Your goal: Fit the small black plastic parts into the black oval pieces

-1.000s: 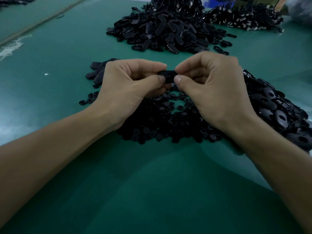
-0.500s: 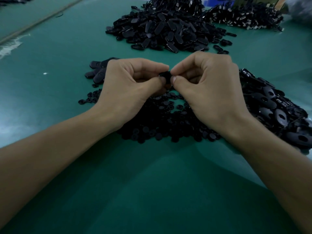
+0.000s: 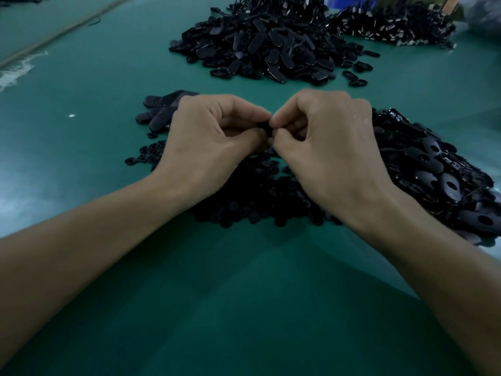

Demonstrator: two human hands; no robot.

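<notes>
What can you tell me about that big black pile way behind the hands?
The big pile is a heap of black oval pieces, long with rounded ends, like smooth, slightly shiny plastic. They lie jumbled every way, highest at the back. A few strays sit loose by its near right edge. It rests on the green table, beyond the left hand and right hand, which do not touch it.

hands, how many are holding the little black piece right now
2. The left hand pinches the black piece from its left side and the right hand from its right, both above the heap of small parts.
</notes>
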